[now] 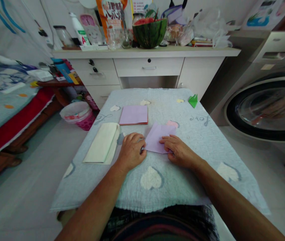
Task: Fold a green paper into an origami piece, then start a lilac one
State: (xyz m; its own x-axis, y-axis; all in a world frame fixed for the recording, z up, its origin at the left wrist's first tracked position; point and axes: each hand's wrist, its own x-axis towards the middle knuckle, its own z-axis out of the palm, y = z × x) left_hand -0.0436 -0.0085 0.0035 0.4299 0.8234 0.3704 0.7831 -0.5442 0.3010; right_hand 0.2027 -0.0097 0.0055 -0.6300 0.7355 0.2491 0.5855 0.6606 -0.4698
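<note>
A sheet of light purple paper (156, 136) lies on the cloth in front of me, partly folded, with uneven upper edges. At its lower left corner, my left hand (132, 150) is closed, with curled fingers and the thumb gripping the edge. My right hand (179, 150) rests on the right part of the sheet, fingers stretched out and thumb apart near the lower edge. The lower right corner is hidden under that hand. Just beyond the sheet is a stack of square paper (133, 114), purple on top with a red edge below.
A folded pale cloth or paper (99, 142) lies left of my left hand. A folded green paper piece (193, 100) sits at the far right corner of the cloth-covered table (190, 187). Behind stands a cabinet (149, 67) with a cut watermelon (150, 34). A washing machine (263, 73) stands right.
</note>
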